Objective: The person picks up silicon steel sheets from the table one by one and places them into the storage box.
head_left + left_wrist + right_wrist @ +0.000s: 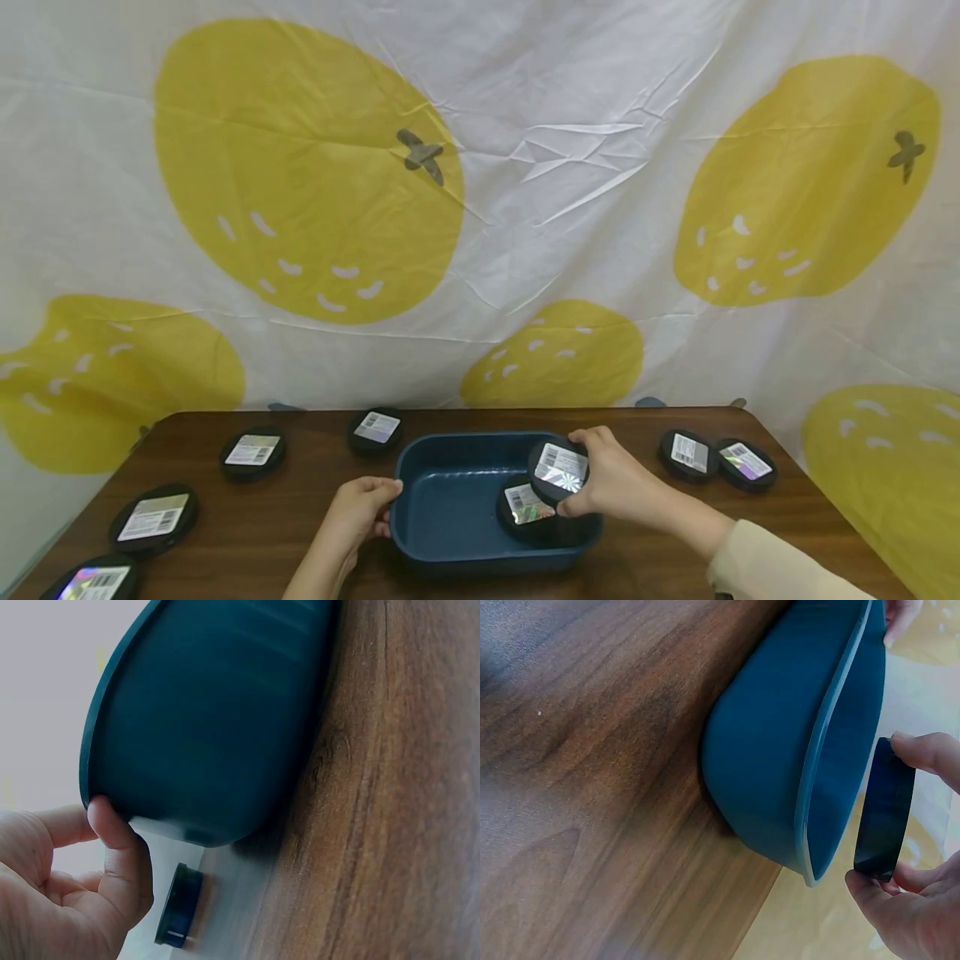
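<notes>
A dark blue rectangular basin (457, 508) stands on the wooden table. My left hand (358, 517) pinches its left rim between thumb and fingers, as the left wrist view (97, 877) also shows. Over the basin's right end, my right hand (618, 479) holds a round black disc-shaped container (558, 468) by its edges, its labelled face up. In the right wrist view this black container (885, 814) is seen edge-on, just above the rim. Another black round container (527, 508) with a shiny label lies inside the basin, partly below the held one.
Several similar black containers lie about: one behind the basin (375, 431), one at back left (252, 454), two at left front (153, 521), and two side by side at right (688, 456). A white cloth with yellow fruit (555, 208) hangs behind the table (652, 558).
</notes>
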A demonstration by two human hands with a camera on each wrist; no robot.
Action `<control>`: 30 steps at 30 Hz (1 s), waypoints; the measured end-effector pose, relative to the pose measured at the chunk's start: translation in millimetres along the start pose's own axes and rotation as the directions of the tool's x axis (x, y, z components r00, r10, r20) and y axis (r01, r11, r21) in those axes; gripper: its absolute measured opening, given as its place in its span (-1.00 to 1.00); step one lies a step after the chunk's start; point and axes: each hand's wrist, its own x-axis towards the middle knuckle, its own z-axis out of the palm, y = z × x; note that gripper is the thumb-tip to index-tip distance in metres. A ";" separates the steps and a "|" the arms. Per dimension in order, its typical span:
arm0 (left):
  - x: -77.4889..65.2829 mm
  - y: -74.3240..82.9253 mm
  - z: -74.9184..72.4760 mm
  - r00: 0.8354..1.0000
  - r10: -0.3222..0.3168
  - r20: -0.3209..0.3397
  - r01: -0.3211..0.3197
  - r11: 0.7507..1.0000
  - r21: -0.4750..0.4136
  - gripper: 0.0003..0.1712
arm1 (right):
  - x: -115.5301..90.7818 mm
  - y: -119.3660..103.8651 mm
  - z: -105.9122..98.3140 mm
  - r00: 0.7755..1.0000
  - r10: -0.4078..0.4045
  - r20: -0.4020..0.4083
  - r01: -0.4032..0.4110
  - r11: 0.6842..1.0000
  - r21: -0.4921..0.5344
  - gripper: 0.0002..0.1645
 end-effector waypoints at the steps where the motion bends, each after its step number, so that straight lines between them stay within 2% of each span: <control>1: -0.1 0.1 -0.1 1.000 0.000 0.000 0.000 1.000 0.000 -0.68 | 1.2 -0.3 1.1 1.000 -0.002 0.002 0.002 1.000 0.001 0.07; 5: -0.3 -0.3 -0.5 1.000 0.001 0.000 -0.001 1.000 0.000 -0.68 | 4.8 -1.7 5.4 1.000 -0.024 0.021 0.024 1.000 0.004 0.07; 10: 0.5 -1.7 -0.8 1.000 0.001 0.003 -0.001 1.000 0.001 -0.68 | 6.3 -3.9 10.5 0.999 -0.015 0.052 0.014 1.000 0.021 0.08; 19: -0.6 -0.5 -0.6 1.000 0.004 -0.004 -0.004 1.000 -0.003 -0.69 | 10.3 -5.2 20.5 0.998 -0.026 0.062 0.026 1.000 0.013 0.07; 30: -1.9 0.6 -0.6 1.000 0.007 -0.003 -0.007 1.000 -0.010 -0.71 | 16.2 -5.5 32.1 0.992 -0.013 0.125 0.011 1.000 0.011 0.06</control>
